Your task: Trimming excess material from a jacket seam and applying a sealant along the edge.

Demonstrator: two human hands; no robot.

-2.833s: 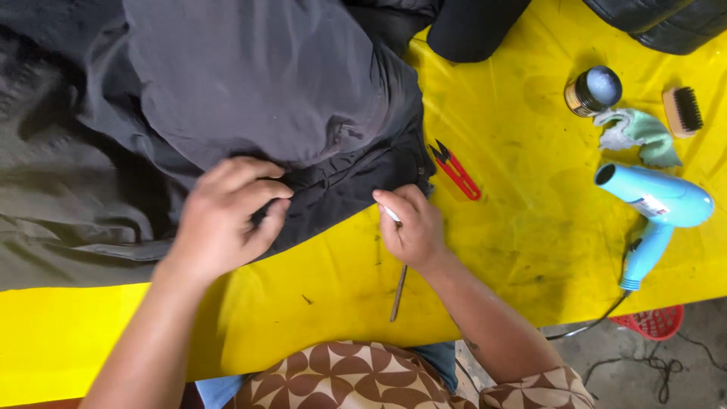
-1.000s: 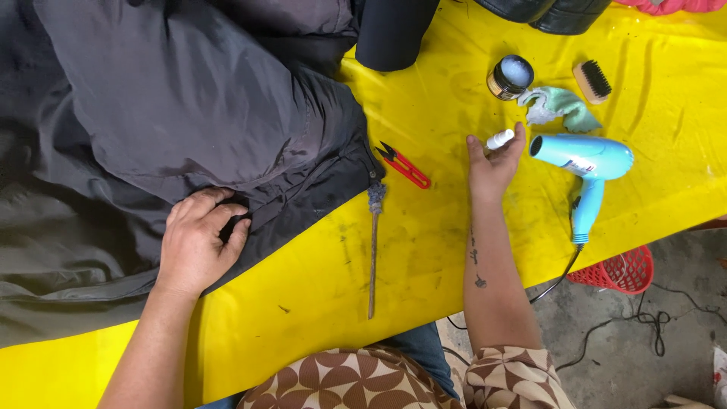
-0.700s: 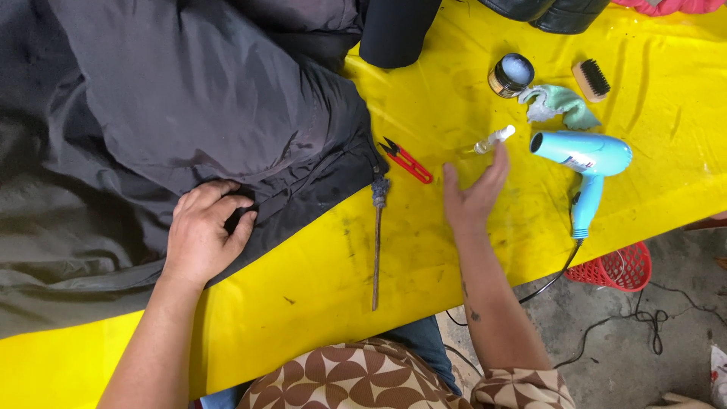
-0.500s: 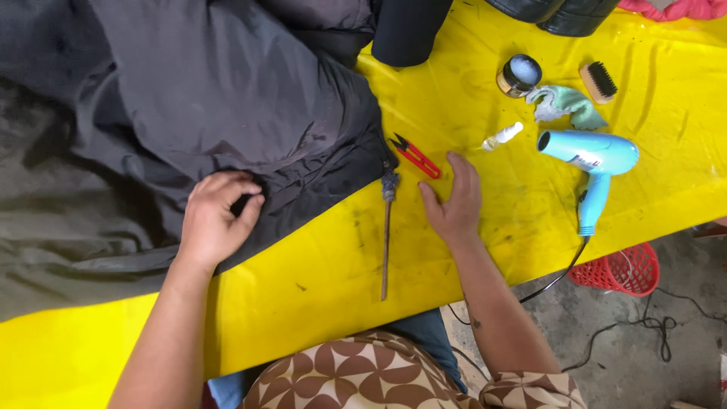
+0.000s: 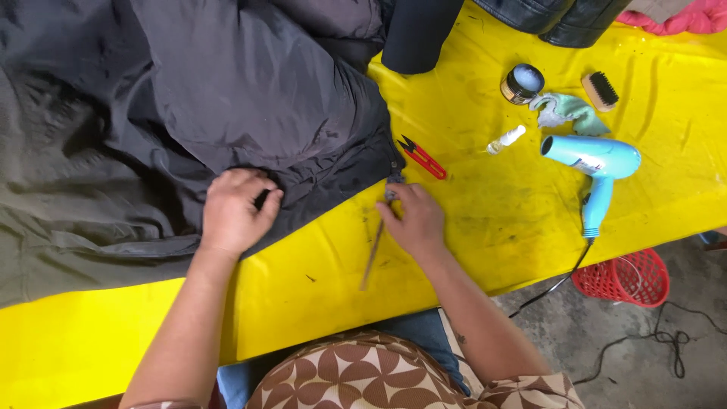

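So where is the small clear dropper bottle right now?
In the head view, the small clear dropper bottle lies on the yellow table cover, right of centre, between the red thread snips and the blue hair dryer.

**Layout of Items on the Surface**

The garment (image 5: 227,98) covers the left and far-left part of the surface (image 5: 492,227). The left hand (image 5: 235,212) rests on the garment's near edge. The right hand (image 5: 415,221) lies to its right, at the garment's corner, touching the upper end of a thin tool (image 5: 372,254) that extends toward the near edge of the surface. The snips (image 5: 421,157) lie just beyond the right hand. Further right lies a small bottle (image 5: 505,139), then the hair dryer (image 5: 594,163). Behind these stand a round tin (image 5: 522,83), a cloth (image 5: 564,112) and a brush (image 5: 601,91). A basket (image 5: 625,276) sits on the floor (image 5: 606,348), below the surface's right near edge.
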